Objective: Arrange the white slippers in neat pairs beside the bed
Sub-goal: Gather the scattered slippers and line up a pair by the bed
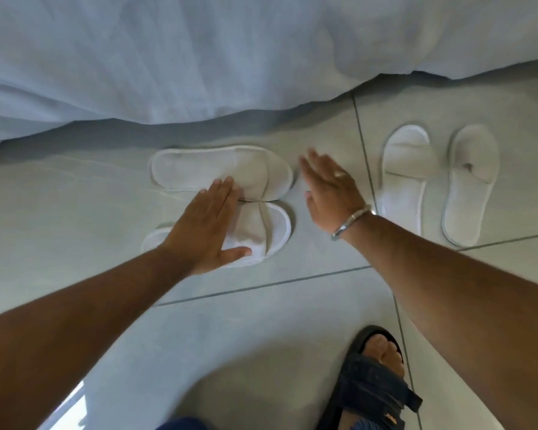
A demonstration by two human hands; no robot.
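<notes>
The left hand lies flat, palm down, fingers pressed together and straight, thumb stuck out to the side. It rests on the near slipper, covering most of its heel end; the fingertips reach the seam where this slipper meets the far slipper. Both are soft white terry with a stitched rim, oval-soled, lying sideways, toes toward the right, their toe bands touching just past the fingertips.

The right hand is open and empty, fingers straight and close together, pointing up and left. Its fingertips sit just beside the rounded toe of the far slipper; whether they touch is hard to tell. A thin metal bangle circles the wrist and a ring shows on one finger.

To the right of that hand, apart from it, a second pair stands side by side, toes toward the bed, same fluffy fabric and piped edge.

Beyond all fingertips hangs a white, softly creased bedsheet. The floor is smooth pale grey tile with dark grout lines. Near the camera, a foot in a dark strapped sandal.
</notes>
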